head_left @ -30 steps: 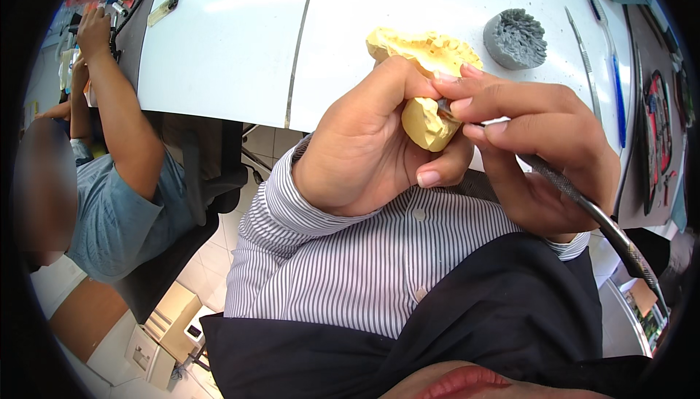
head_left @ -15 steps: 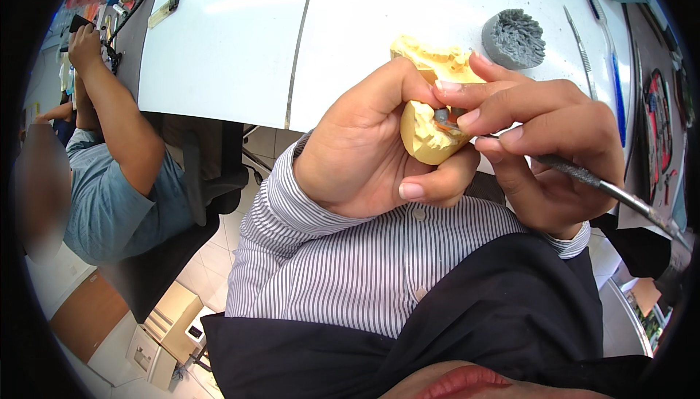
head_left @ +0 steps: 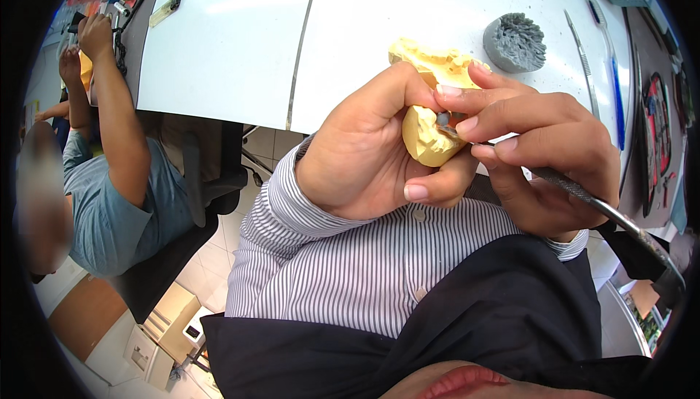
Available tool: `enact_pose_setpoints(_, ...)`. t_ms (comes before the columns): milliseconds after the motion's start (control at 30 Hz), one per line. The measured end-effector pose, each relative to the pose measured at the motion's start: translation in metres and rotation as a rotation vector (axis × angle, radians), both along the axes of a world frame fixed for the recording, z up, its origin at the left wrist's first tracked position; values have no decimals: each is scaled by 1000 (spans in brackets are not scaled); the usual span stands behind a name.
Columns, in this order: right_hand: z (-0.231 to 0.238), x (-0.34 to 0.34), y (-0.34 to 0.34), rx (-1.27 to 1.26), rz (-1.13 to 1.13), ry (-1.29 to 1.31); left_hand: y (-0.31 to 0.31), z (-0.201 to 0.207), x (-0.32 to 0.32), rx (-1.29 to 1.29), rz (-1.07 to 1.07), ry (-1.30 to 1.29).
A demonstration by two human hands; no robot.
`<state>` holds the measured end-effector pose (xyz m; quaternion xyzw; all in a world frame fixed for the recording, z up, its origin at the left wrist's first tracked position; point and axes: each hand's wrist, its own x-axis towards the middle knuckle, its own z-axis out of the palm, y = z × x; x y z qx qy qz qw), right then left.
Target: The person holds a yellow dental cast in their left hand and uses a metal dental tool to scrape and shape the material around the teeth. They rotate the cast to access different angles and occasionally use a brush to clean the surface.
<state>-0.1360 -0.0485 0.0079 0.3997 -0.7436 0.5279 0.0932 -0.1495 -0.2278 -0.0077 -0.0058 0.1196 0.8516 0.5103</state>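
My left hand (head_left: 343, 151) is closed round a yellow plaster dental model (head_left: 424, 140), its thumb on top and its fingers underneath. A small grey, tooth-shaped lump (head_left: 442, 119) sits on the model. Held like a pen in my right hand (head_left: 558, 133) is a metal dental carving instrument (head_left: 576, 189) with a knurled handle and a bent far end. Its working tip reaches the lump, partly hidden by my fingers. My right fingertips rest against the model and my left thumb. Just beyond my hands, another yellow dental model (head_left: 434, 62) lies on the white table.
A round grey, ridged block (head_left: 515, 41) stands behind my right hand. To its right lie a slim metal tool (head_left: 581, 56) and a blue-handled brush (head_left: 611, 71). A lighter (head_left: 165, 11) lies at the far left of the table (head_left: 226, 56). A person (head_left: 131, 195) sits at left.
My right hand has shifted slightly down and left, and the instrument's rear end has dropped. The left hand and model have barely moved. The other person's arms have moved, with both hands now showing.
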Motion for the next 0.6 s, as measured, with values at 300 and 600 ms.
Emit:
enact_pose_setpoints(300, -4, -3, 6, -45, -62, -36, 9, -24, -6, 174, 26, 141)
enact_pose_setpoints(600, 0, 8, 6, -22, -100, -44, 10, -16, 4, 107, 64, 74)
